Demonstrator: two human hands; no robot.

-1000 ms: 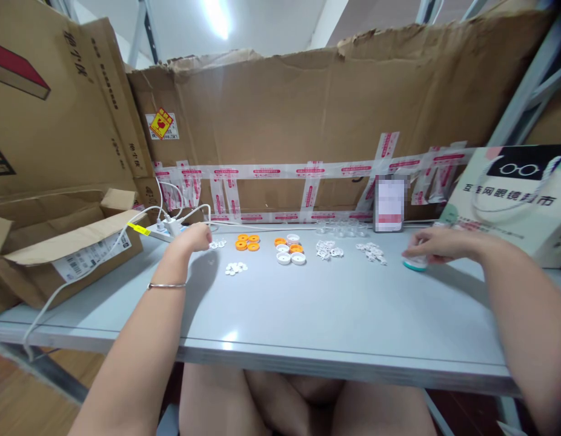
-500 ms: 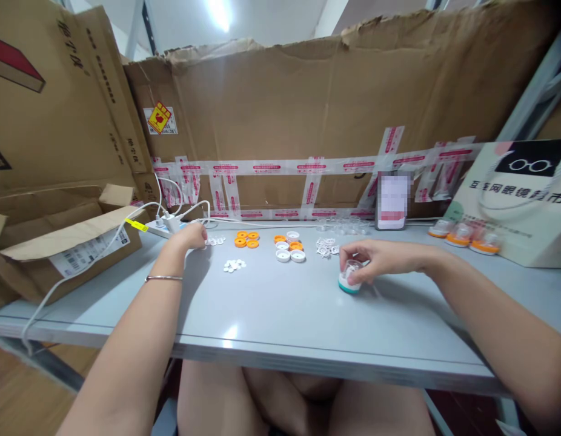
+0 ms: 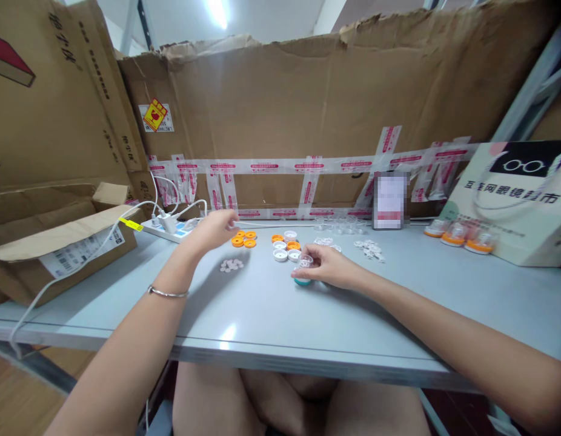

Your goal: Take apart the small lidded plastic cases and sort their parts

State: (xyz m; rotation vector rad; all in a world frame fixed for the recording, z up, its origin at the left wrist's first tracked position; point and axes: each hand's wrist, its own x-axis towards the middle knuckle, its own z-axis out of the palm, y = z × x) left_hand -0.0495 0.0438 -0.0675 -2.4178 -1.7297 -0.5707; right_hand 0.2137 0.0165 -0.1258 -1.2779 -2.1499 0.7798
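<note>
My right hand (image 3: 328,264) grips a small clear cup with a teal base (image 3: 303,280), low over the table. Its fingers wrap around the clear upper part. Up in the air near the orange round caps (image 3: 249,243), my left hand (image 3: 221,227) has its fingertips pinched together; whatever is between them is too small to make out. A pile of small white discs (image 3: 231,265) lies below the left hand. Between the two hands stand several white and orange round caps (image 3: 280,255). Small white pieces (image 3: 326,242) lie partly behind my right hand.
More white pieces (image 3: 370,250) lie to the right, with clear cups (image 3: 341,225) along the back. A phone (image 3: 389,203) leans upright. Orange-based clear containers (image 3: 454,235) stand beside a paper bag (image 3: 512,206). On the left are a power strip (image 3: 171,229) and an open carton (image 3: 85,242).
My right hand has moved left with the teal-based cup, uncovering white pieces behind it. My left hand has moved right, from near the power strip toward the orange caps.
</note>
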